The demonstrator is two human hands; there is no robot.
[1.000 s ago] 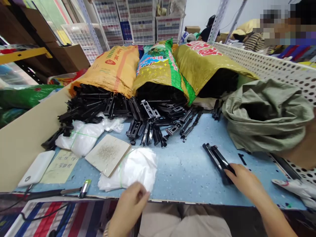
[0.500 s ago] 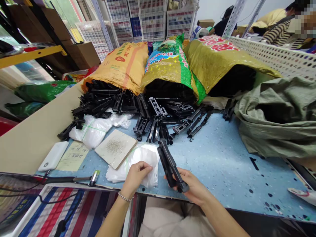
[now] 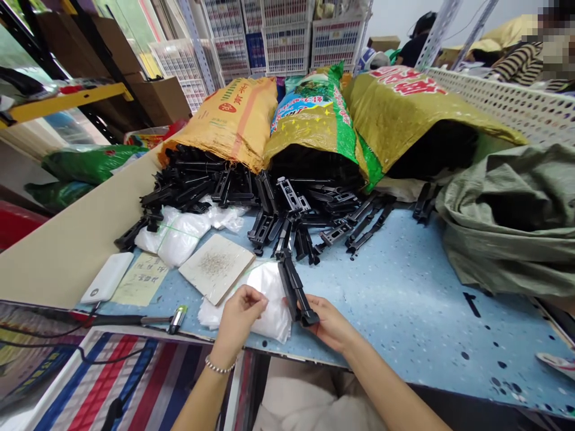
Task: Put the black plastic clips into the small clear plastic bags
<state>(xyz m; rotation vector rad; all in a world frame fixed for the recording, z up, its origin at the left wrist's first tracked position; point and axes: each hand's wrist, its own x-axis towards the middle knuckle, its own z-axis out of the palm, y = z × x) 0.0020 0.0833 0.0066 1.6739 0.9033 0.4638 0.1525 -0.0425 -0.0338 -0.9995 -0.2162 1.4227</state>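
Note:
My right hand (image 3: 330, 323) grips the lower end of a long black jointed bracket-like part (image 3: 294, 284), held tilted above the table's front. Over a stack of clear plastic bags (image 3: 274, 323) is my left hand (image 3: 242, 311), thumb and fingers pinched together; whether bag film is between them I cannot make out. A square pale board (image 3: 216, 269) with a speckled middle lies partly on the bags. Behind the held part, a pile of similar black parts (image 3: 260, 230) spreads out from the sack mouths.
An orange sack (image 3: 224, 120), a green-gold sack (image 3: 309, 129) and an olive-gold sack (image 3: 390, 114) lie at the back. At left are a bundled bag pack (image 3: 173, 236), a white power bank (image 3: 108, 278), a paper note (image 3: 141, 278) and a hammer (image 3: 177, 319). A grey-green sack (image 3: 507, 227) stands right.
My right hand has shifted left with the black part, bringing it closer to my left hand. My left hand stays pinched over the bags. The whole view has moved slightly.

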